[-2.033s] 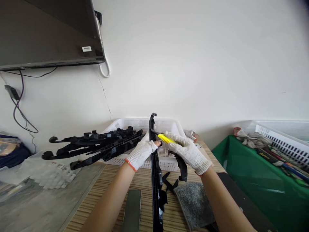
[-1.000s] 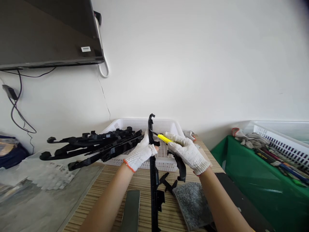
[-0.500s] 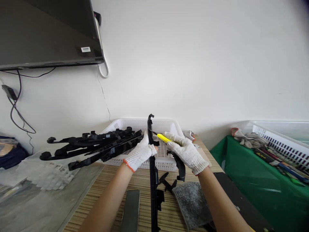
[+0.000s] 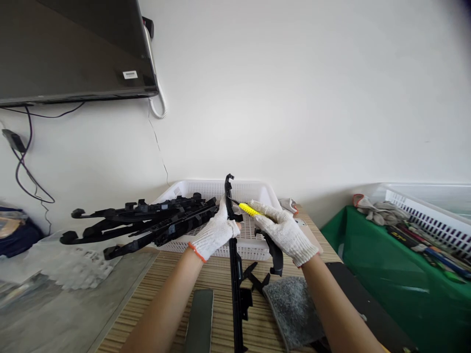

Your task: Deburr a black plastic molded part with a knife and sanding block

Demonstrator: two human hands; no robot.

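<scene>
A dark screen (image 4: 69,49) hangs on the wall above the striped desk (image 4: 217,274). A white basket (image 4: 253,193) stands at the desk's far edge, with a stack of black plastic frames (image 4: 147,220) lying across its left rim. A long black plastic part (image 4: 235,274) stands nearly upright over the desk before the basket; the left hand (image 4: 215,233) has its grip closed around it. The right hand (image 4: 285,230) grips a yellow-handled tool (image 4: 250,210), whose tip meets the part's upper end.
</scene>
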